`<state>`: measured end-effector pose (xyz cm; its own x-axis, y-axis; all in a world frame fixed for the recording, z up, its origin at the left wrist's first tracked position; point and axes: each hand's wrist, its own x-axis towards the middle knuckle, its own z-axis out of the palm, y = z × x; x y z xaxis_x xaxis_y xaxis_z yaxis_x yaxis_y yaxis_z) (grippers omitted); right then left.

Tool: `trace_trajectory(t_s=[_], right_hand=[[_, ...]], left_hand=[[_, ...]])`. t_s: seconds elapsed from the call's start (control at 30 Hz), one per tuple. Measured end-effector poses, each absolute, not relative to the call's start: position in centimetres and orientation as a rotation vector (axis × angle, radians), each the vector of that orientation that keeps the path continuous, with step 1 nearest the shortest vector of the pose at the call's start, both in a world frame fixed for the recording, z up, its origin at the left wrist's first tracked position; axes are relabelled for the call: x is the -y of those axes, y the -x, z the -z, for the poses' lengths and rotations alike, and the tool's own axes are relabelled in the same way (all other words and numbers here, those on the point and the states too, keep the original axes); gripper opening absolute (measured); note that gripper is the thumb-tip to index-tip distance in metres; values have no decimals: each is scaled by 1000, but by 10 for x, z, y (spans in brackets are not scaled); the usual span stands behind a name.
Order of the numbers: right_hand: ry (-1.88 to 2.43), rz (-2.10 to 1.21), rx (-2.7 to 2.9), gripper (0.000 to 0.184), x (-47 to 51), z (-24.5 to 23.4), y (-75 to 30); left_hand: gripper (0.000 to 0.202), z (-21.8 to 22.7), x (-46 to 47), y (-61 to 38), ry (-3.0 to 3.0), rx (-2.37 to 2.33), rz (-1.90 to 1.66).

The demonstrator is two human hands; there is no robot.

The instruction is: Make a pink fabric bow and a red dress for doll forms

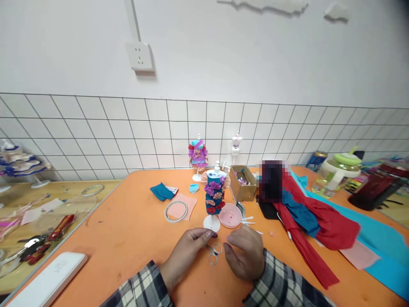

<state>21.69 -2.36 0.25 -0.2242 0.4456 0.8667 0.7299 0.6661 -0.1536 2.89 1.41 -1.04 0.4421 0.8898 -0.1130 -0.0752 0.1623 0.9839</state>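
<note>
My left hand (pixel 187 251) is closed in a pinch on a small dark red scrap (pixel 214 235), perhaps fabric, just before the white stand base. Small scissors (pixel 212 258) with silver finger loops lie between my hands, their blades partly hidden by my left hand. My right hand (pixel 245 252) is curled closed to the right of the loops; whatever its fingers hold is too small or hidden to make out. Beyond my hands stands a miniature dress form (pixel 214 200) in a blue dress with purple, peach and red flowers. A pink dish (pixel 230 215) sits beside it.
Behind stand a purple-dressed form (pixel 198 155), a white form (pixel 235 147) and a cardboard box (pixel 243 187). Tape (pixel 176 212) and blue cloth (pixel 162 191) lie left. Red fabric (pixel 332 221) and a jug (pixel 335 175) are right. A white power bank (pixel 51 279) lies front left.
</note>
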Motion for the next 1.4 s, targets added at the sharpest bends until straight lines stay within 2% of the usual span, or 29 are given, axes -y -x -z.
trace_trajectory(t_s=[0.17,0.33,0.53,0.7,0.93,1.1,1.23,1.4], right_hand=[[971,257,1966,11,12,4,-201],[1145,86,1890,16,8,13,-193],[1163,-204,1863,8,1,14,-201],[1138,-421,1765,19,-4,12,-203],[1184,-329,1769,19,1,4,-203],[1029,-212,1727,9,6,0,-206],[858,113,1633,10,6,-34,-211],[824,391,1657,8,-9,-91,-210]], left_hand=[[36,16,-12,-32,-826,-819,-856],[32,19,-14,-32,-753,-855,-867],[25,15,-15,-31,-722,-856,-850],[30,16,-16,-27,-719,-819,-848],[39,8,-16,-30,-1278,-813,-820],[36,8,-20,-26,-1669,-816,-840],[30,5,-29,-15,-2273,-1079,-738],[43,6,-33,-21,-2573,-1104,-472]])
